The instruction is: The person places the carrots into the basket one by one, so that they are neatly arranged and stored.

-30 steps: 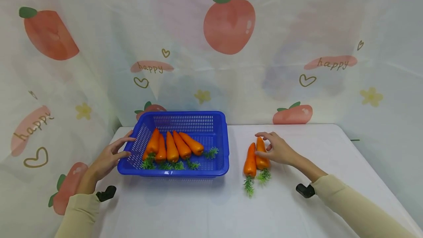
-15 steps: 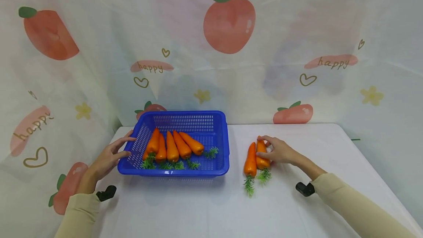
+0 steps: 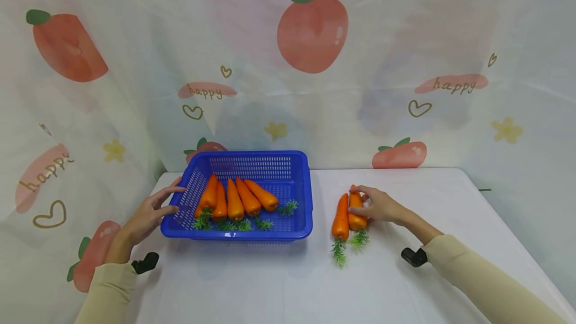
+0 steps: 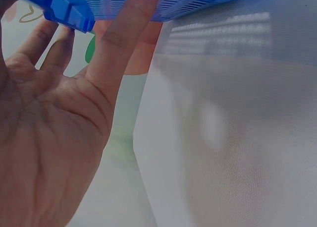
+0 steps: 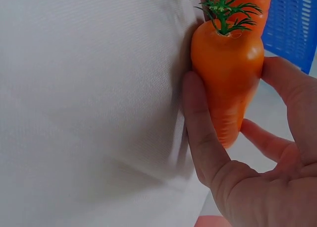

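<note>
My right hand holds an orange carrot with a leafy green top on the white table. In the right wrist view, thumb and fingers lie on opposite sides of this carrot. Close beside it, to the left, lies a second carrot. My left hand rests against the left side of a blue plastic basket, fingers extended and spread. From the left wrist, the thumb touches the basket's wall. Several carrots lie inside the basket, tops toward the front.
A white cloth covers the table. Behind it hangs a fabric backdrop with printed fruit and hearts, which also runs along the left side. Black wrist devices sit at both cuffs.
The right hand's fingers have closed in on the right-hand carrot and now hold it. The left hand and basket have stayed in place.
</note>
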{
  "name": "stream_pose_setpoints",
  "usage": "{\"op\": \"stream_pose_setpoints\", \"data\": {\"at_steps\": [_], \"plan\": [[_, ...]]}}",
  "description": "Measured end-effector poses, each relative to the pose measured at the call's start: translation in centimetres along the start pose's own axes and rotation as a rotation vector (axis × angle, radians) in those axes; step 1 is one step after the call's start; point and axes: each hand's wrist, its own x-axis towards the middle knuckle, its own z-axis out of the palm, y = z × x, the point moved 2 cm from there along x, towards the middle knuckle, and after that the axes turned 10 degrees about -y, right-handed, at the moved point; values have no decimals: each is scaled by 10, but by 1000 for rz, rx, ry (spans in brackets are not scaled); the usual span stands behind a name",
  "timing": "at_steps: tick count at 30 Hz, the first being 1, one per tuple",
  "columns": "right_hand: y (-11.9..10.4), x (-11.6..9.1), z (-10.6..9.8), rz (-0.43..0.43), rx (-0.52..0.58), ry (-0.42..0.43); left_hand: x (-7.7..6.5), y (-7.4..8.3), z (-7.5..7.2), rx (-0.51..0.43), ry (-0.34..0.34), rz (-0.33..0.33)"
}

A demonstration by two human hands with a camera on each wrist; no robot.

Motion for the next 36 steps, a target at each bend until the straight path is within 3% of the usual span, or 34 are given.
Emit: {"op": "stream_pose_setpoints", "data": {"at_steps": [10, 19, 28, 36], "plan": [[-4, -2, -1, 16, 32, -6, 0, 2, 0, 6, 7, 3], [-8, -1, -8, 32, 148, -60, 2, 3, -1, 1, 5, 1], [-8, -3, -17, 1, 119, -89, 2, 2, -1, 3, -1, 1], [-22, -15, -34, -100, 127, -114, 0, 1, 1, -12, 2, -6]]}}
